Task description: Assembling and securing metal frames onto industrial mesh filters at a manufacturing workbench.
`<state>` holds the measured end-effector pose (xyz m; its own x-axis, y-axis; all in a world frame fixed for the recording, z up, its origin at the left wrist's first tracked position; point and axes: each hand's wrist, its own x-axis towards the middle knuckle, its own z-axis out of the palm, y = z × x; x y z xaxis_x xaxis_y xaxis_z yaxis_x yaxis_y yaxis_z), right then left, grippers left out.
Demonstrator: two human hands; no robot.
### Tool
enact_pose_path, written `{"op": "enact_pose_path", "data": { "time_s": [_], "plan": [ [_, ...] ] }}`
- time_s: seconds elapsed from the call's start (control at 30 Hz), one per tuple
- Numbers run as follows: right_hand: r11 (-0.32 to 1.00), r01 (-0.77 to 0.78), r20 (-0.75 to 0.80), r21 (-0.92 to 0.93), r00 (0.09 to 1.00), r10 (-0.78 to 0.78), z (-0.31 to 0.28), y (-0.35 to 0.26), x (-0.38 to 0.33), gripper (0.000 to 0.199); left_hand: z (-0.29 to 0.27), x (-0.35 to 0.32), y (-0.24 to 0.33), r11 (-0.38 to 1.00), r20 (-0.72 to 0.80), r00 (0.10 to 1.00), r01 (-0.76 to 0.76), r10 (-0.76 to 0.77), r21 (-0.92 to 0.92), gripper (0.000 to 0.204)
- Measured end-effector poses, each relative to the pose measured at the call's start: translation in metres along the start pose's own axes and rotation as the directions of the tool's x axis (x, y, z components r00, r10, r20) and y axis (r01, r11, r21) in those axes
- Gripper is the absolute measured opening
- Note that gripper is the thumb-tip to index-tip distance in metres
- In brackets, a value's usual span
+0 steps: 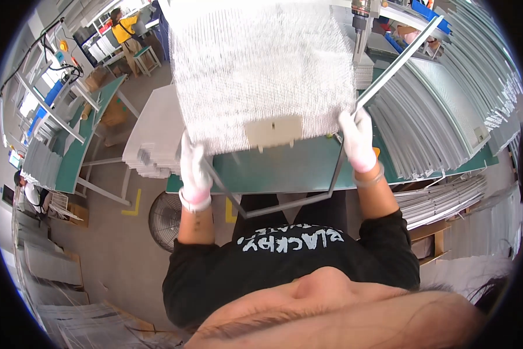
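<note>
A large white panel (pixel 261 70) with fine shiny ribs is raised in front of me, slightly blurred. Its near edge carries a beige rectangular patch (pixel 274 130) with a small dark slot. My left hand (pixel 195 171), in a white glove, closes on the panel's near left corner. At the right corner, my gloved right hand (pixel 357 139) grips the panel's edge. A thin grey frame (pixel 290 205) hangs between both hands, its bent near side close to my body. From beside my right hand a long pale strip (pixel 401 61) slants up to the right; whether it joins the frame, I cannot tell.
Below lies a green-topped table (pixel 273 171). Stacked pale sheets (pixel 154 134) stand at left, and many upright panels (pixel 412 122) crowd the right. A floor fan (pixel 165 220) sits left of the table. Farther off, a person in yellow (pixel 123 29) stands by a stool.
</note>
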<state>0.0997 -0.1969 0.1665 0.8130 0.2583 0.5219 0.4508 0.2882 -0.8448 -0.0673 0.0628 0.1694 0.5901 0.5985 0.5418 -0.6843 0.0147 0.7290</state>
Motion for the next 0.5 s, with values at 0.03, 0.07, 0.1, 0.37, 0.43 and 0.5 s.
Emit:
{"op": "enact_pose_path", "data": {
  "time_s": [0.03,0.07,0.1,0.37,0.43,0.5],
  "plan": [
    [0.999,0.013,-0.038,-0.039,0.999,-0.015,0.008,-0.003,0.014,0.015,-0.002,0.018,-0.007,0.970,0.071,0.988,-0.148,0.136,0.193,0.032],
    [0.997,0.030,-0.076,-0.072,0.996,-0.036,0.014,-0.010,0.024,0.023,-0.004,0.035,-0.010,0.878,0.172,0.951,-0.303,0.256,0.370,0.032],
    [0.997,0.035,-0.074,-0.068,0.996,-0.040,0.016,-0.010,0.033,0.023,-0.020,0.053,-0.025,0.873,0.256,0.948,-0.280,0.187,0.400,0.030],
    [0.997,0.035,-0.234,-0.074,0.971,-0.051,0.019,0.011,0.039,0.010,0.014,0.066,-0.056,0.993,0.067,0.998,0.003,-0.010,0.115,0.016],
    [1.000,0.012,-0.213,0.008,0.977,-0.010,0.017,0.012,0.039,0.007,0.002,0.067,-0.066,0.997,0.089,0.996,0.000,-0.007,0.076,0.017],
    [0.999,0.042,-0.142,0.019,0.989,-0.039,0.011,0.016,0.043,0.009,-0.001,0.068,-0.070,0.999,0.116,0.993,-0.005,0.001,0.035,0.018]
  ]
}}
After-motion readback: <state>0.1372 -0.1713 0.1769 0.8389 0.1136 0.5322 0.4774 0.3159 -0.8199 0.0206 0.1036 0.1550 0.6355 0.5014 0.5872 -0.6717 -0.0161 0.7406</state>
